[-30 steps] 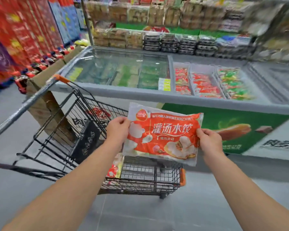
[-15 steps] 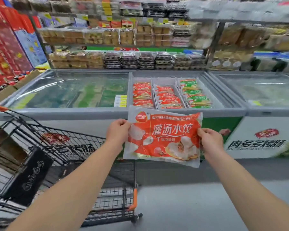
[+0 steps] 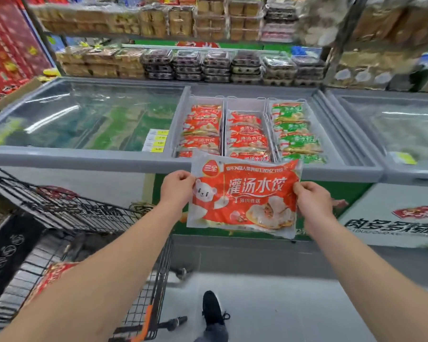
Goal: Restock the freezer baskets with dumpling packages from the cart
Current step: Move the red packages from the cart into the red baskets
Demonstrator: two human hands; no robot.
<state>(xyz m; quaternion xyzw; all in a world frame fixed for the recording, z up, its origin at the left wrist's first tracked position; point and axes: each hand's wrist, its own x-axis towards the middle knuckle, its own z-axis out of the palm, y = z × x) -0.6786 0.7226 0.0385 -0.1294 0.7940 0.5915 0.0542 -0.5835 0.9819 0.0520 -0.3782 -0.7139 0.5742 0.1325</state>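
Note:
I hold a red and white dumpling package point(image 3: 245, 196) flat in front of me. My left hand point(image 3: 177, 187) pinches its left edge and my right hand point(image 3: 313, 199) pinches its right edge. Just beyond it the open part of the chest freezer point(image 3: 158, 160) shows three white baskets. The left basket point(image 3: 181, 119) and the middle basket point(image 3: 246, 104) hold stacked red packages; the right basket point(image 3: 268, 112) holds green ones. The black wire cart point(image 3: 89, 213) stands at my lower left with another red package point(image 3: 51, 276) in it.
Closed glass lids point(image 3: 84, 117) cover the freezer to the left, and a second freezer point(image 3: 405, 129) stands to the right. Shelves of packed goods point(image 3: 208, 65) rise behind. My black shoe point(image 3: 211, 308) is on the grey floor beside the cart.
I have stepped closer and turned towards the open baskets; the package, held the same way in both hands, now sits right at the freezer's front rim. The cart has slid to the lower left.

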